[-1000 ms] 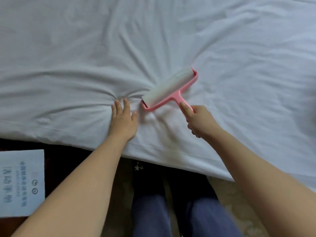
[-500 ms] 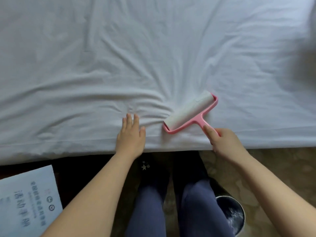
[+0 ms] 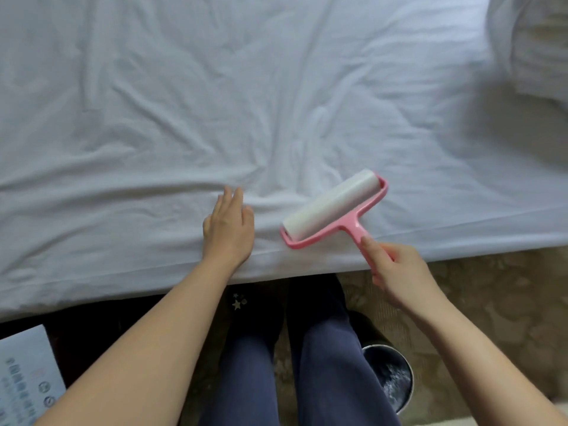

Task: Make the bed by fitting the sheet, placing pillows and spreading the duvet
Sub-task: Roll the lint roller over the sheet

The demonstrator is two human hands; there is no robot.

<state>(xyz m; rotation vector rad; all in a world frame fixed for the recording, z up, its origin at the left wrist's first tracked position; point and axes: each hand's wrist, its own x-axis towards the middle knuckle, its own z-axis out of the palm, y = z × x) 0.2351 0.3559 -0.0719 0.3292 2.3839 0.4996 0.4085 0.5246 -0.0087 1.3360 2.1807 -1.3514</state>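
Two hands work at the bed's near edge: left hand [image 3: 229,229] lies flat, fingers straight, on one wrinkled white sheet [image 3: 215,103]; right hand [image 3: 396,269] grips one pink lint roller [image 3: 333,210].

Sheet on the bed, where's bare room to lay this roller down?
Bare sheet spreads beyond the left hand and the lint roller, up to the bunched bedding at top right. Crowded at the near edge, around both.

On a white leaflet [image 3: 27,379] below the near edge of the bed [image 3: 184,118], far left: columns of blue characters, too blurred to read, and two small round symbols. Nothing legible elsewhere.
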